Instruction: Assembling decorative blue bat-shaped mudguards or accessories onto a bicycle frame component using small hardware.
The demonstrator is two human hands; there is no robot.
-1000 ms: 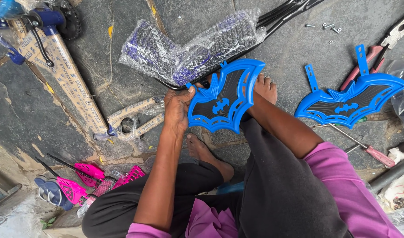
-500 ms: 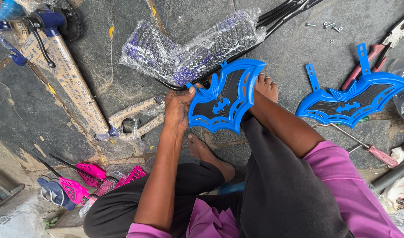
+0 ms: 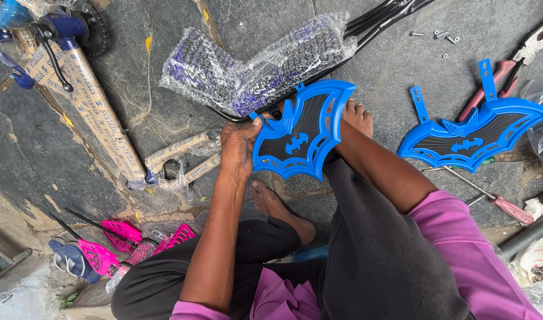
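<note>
A blue and black bat-shaped plastic panel (image 3: 304, 133) is held upright in front of me, above the stone floor. My left hand (image 3: 239, 148) grips its left edge with the thumb on the front face. Gripping its right edge is my right hand (image 3: 358, 117), mostly behind the panel with only the knuckles showing. I sit with my legs folded, and one bare foot (image 3: 274, 204) rests below the panel. A second, matching bat-shaped panel (image 3: 479, 136) lies flat on the floor to the right.
A bubble-wrapped part (image 3: 253, 71) with black rods lies just beyond the panel. A cardboard-wrapped bicycle frame (image 3: 85, 104) is at left. Red-handled pliers (image 3: 514, 65), loose screws (image 3: 440, 35) and a pink-handled screwdriver (image 3: 508, 207) lie at right. Pink plastic parts (image 3: 120, 237) sit at lower left.
</note>
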